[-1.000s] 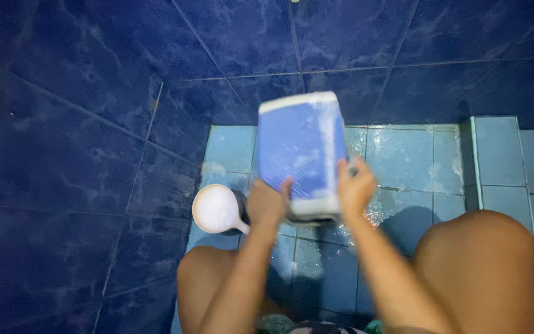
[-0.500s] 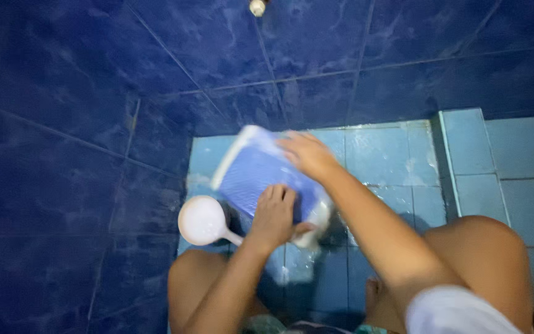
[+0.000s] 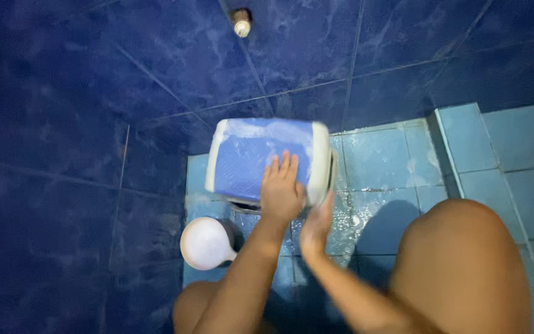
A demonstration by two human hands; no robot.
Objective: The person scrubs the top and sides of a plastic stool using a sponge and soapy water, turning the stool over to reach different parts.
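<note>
A blue plastic container with white edges point(image 3: 242, 158) lies on its side on the wet light-blue floor tiles point(image 3: 378, 161), soapy foam on its face. My left hand point(image 3: 281, 187) rests flat on its blue face, fingers together and spread forward. My right hand point(image 3: 317, 226) is blurred just right of and below the left one, close to the container's lower right edge; whether it touches is unclear. My bare knees frame the bottom of the view.
A white plastic dipper point(image 3: 206, 243) lies on the floor to the left of my left forearm. Dark blue wall tiles point(image 3: 94, 93) surround the corner. A metal tap fitting point(image 3: 241, 21) juts from the wall above. A raised tile step point(image 3: 446, 142) runs along the right.
The container has gone from held upright to tilted to lying on its side. My left hand moved onto its face; my right hand came off the top and dropped low.
</note>
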